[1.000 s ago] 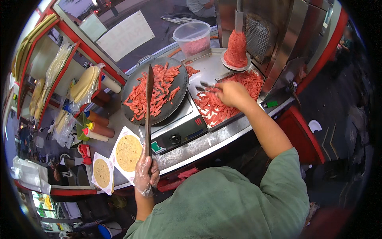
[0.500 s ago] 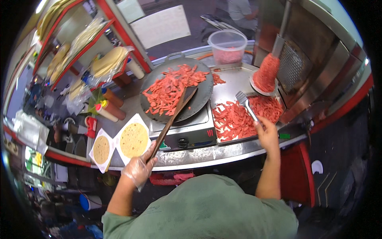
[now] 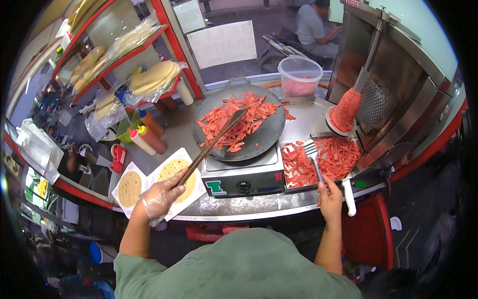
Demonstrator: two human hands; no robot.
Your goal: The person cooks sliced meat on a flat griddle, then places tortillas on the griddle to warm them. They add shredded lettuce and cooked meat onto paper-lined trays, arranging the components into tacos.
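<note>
My left hand, in a clear plastic glove, is closed round the handle of a long dark wooden spatula. Its blade is raised over the heap of reddish meat strips in a round black pan. A metal fork-like utensil with a wide slotted head is gripped in my bare right hand. That head lies over a steel tray of red meat strips. Below my left hand and wrist, a flatbread on white paper is partly covered; a second flatbread lies left of it.
The pan stands on a steel burner. A white-handled knife rests at the tray's right corner. Behind stand a meat cone on a spit and a clear tub. Sauce bottles and flatbread shelves are at left.
The wooden spatula has lifted from the pan's right side and swung over the meat. My right hand and its utensil have shifted slightly, and the white knife handle now shows. The view has shifted too.
</note>
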